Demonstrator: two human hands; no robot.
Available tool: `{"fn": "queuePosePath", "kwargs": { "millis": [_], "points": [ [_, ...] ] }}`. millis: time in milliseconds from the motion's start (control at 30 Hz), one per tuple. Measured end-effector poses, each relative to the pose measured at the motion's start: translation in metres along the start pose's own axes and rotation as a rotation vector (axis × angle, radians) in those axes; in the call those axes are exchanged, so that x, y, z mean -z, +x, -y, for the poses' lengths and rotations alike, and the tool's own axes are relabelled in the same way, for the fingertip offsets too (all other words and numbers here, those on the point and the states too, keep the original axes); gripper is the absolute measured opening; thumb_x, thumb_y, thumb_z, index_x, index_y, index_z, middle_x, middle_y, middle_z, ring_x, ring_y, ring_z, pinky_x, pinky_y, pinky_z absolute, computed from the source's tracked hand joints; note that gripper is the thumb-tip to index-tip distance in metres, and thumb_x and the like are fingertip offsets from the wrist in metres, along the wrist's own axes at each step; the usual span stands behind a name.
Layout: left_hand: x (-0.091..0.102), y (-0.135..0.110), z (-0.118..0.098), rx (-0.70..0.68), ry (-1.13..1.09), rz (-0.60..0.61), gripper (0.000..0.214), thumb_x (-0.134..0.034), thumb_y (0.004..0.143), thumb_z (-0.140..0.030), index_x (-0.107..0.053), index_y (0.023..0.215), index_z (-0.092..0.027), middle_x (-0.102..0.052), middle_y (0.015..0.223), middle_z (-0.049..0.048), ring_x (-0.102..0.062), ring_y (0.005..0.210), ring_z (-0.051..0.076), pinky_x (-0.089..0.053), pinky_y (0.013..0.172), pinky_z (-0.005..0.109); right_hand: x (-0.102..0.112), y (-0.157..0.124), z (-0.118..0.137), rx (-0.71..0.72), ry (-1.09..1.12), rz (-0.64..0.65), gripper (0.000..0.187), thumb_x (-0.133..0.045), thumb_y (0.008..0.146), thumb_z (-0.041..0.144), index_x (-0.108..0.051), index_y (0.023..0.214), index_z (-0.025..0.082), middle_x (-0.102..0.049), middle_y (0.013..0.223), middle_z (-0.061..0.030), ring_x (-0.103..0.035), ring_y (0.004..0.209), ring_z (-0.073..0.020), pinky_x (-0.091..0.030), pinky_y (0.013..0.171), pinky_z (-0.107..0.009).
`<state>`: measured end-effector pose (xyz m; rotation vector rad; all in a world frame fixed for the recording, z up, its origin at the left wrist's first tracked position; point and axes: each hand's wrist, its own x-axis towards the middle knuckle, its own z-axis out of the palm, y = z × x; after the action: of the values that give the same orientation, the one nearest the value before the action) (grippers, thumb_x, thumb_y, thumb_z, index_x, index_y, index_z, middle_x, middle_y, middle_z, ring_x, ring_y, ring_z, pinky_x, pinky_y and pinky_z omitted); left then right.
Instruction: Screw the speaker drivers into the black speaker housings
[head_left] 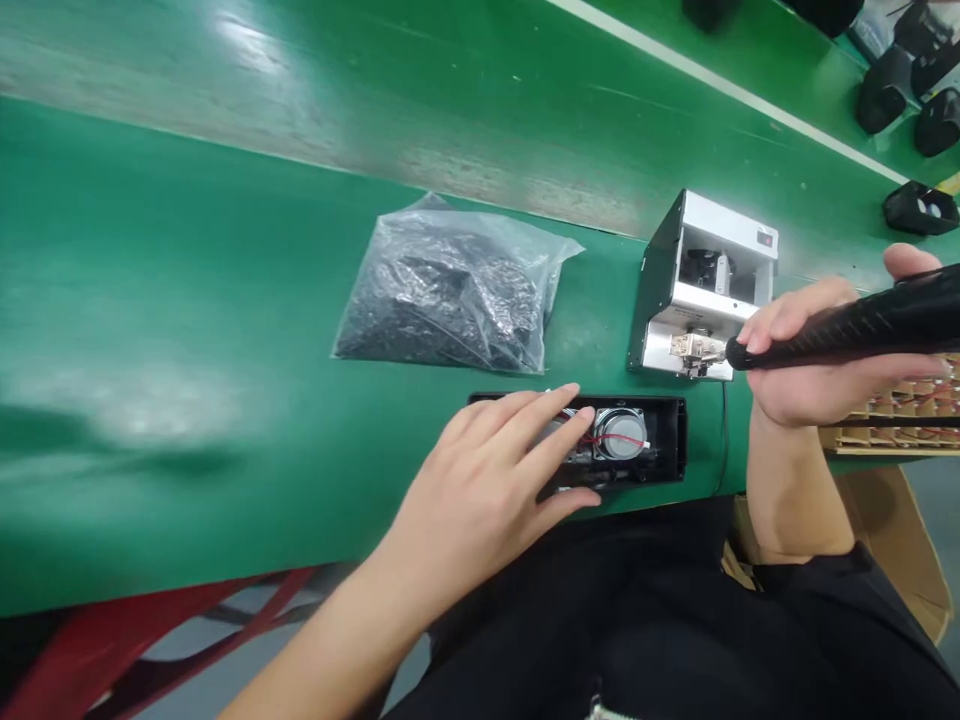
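My left hand (480, 485) lies across a long black speaker housing (667, 465), fingers stretched out over its left part and thumb along the near side. Inside the housing a round speaker driver (624, 436) shows, with a red wire over it; the left portion is hidden under my hand. My right hand (802, 375) is wrapped round a black electric screwdriver (862, 325) held nearly level. Its tip points left, at the front outlet of a silver and black screw feeder (731, 215). Whether a screw sits on the bit is too small to tell.
A clear plastic bag (450, 290) of dark small parts lies beyond the housing. A cable (724, 430) runs down from the feeder. Partitioned cardboard (900, 405) with wired parts is at the right. Black housings (885, 90) stand far right, and a red chair (172, 640) is below the table edge.
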<state>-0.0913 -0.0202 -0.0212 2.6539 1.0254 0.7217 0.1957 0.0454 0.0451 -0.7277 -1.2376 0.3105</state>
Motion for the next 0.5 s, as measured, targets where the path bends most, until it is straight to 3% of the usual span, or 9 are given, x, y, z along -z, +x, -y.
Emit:
{"fn": "queuePosePath", "kwargs": {
  "millis": [233,500],
  "points": [
    [-0.002,-0.011,0.006,-0.002,0.007,0.026,0.042,-0.081,0.104,-0.044,-0.074,0.137,-0.019,-0.076,0.151,0.0196,-0.074,0.134,0.041,-0.060,0.105,0.055,-0.007,-0.007,0.010,-0.041,-0.050,-0.040,0.068,-0.034,0.105,0.085,-0.066,0.126,0.028,-0.061,0.059,0.0083,-0.049,0.033,-0.0128,-0.046,0.035,-0.026],
    [-0.005,-0.011,0.006,0.003,0.012,0.019,0.037,-0.074,0.108,-0.050,-0.073,0.133,-0.024,-0.075,0.152,0.0181,-0.073,0.136,0.039,-0.060,0.107,0.055,-0.007,-0.010,0.000,-0.139,-0.032,0.015,0.063,-0.049,0.098,0.089,-0.071,0.122,0.035,-0.061,0.059,0.0078,-0.050,0.035,-0.0151,-0.045,0.033,-0.029]
  ]
}}
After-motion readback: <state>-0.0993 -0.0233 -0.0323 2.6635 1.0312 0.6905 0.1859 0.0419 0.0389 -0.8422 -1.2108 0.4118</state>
